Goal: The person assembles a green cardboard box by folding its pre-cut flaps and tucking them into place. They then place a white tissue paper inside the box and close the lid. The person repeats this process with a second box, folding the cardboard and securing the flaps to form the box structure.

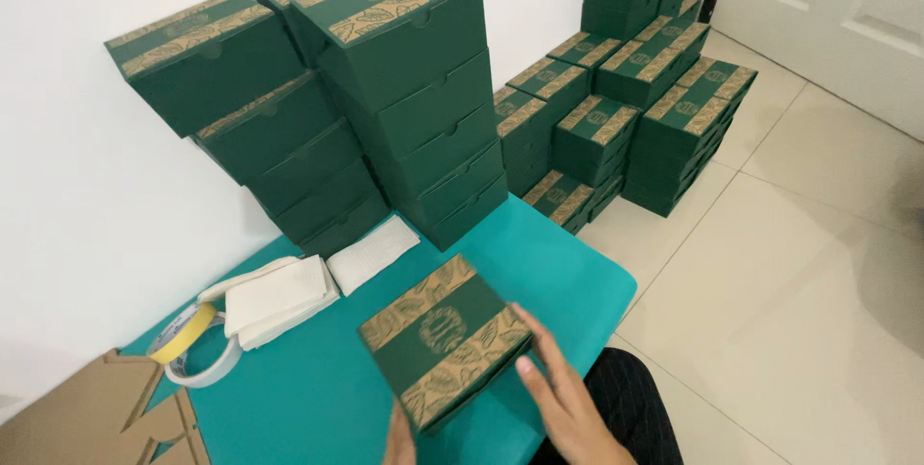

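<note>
**Closed green box on teal tabletop, both hands at its near side**

Head view:
- Green box (445,340) with tan leaf-pattern bands lies flat and closed on the teal tabletop (318,398), near the front edge, turned diagonally to it.
- Right hand (563,393): open, fingers straight and spread, fingertips touching the box's near-right edge. Not clamped around anything.
- Left hand (398,438): only a small part shows at the bottom of the frame, just at the box's near corner. Can't tell how it grips.
- White folded paper stack (279,297) sits left of the box, toward the wall edge; a second white pad (373,251) just beside it.
- Tape rolls (192,345), one yellow and one whitish, at the left end of the tabletop, next to flat brown cardboard pieces (96,417) at the front-left corner.
- Two stacks of the same green boxes (404,99) along the tabletop's back edge against the white wall, leaning slightly.
- More box stacks (635,109) on the tiled floor (808,263) past the right end.
</note>
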